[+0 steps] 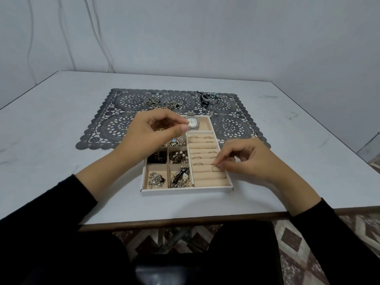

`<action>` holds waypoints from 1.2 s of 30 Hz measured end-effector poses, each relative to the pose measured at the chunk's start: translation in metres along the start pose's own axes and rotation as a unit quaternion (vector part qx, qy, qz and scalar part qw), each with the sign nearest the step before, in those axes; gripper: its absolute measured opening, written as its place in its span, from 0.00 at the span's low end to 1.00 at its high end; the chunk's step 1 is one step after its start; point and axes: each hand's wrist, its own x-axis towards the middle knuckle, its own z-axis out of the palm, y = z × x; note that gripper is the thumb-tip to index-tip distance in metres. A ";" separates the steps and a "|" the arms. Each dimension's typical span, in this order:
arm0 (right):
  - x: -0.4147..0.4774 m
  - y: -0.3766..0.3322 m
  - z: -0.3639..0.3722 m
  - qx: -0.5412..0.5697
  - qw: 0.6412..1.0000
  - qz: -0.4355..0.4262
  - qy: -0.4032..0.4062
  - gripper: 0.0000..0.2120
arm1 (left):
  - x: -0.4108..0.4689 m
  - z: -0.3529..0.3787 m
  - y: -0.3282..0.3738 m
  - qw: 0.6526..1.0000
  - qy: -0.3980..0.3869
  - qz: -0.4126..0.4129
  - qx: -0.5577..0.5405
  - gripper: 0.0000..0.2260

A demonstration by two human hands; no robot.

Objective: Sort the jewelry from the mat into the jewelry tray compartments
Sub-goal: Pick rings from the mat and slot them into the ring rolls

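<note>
Your right hand (246,159) pinches a thin, plain-looking ring (215,168) between thumb and fingertips. The ring is a fine wire loop, too small to show any stone. Directly under that pinch lie the beige velvet ring rolls (207,177) of the jewelry tray (185,191), and the ring touches or nearly touches one of them; which, you cannot tell. More rings sit in the slots just beyond your fingertips.

To the left of the pinch, the near compartments hold a silver brooch (155,178) and a tangle of pearl and dark beaded pieces (181,177).

Farther off and to the left, your left hand (150,132) hovers over the tray with fingers curled and thumb close to the forefinger. Whether it holds anything cannot be made out, and it hides the far-left compartments.

Just beyond its thumb a silver watch (192,121) lies in the far compartment. Past the tray, on the dark lace mat (115,126), lie tangled chains (164,104) and a cluster of bangles (209,98), blurred by distance.
</note>
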 end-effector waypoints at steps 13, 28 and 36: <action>0.005 -0.012 -0.016 -0.074 0.991 0.016 -0.107 0.07 | -0.001 0.003 0.002 1.000 -0.005 -0.005 0.004 0.07; 0.024 -0.032 -0.024 -0.163 0.964 0.068 -0.198 0.06 | -0.001 0.003 0.000 1.000 -0.013 -0.009 0.008 0.05; 0.026 -0.033 -0.025 -0.169 0.960 0.071 -0.212 0.05 | -0.001 0.003 -0.001 1.000 -0.015 -0.003 0.017 0.05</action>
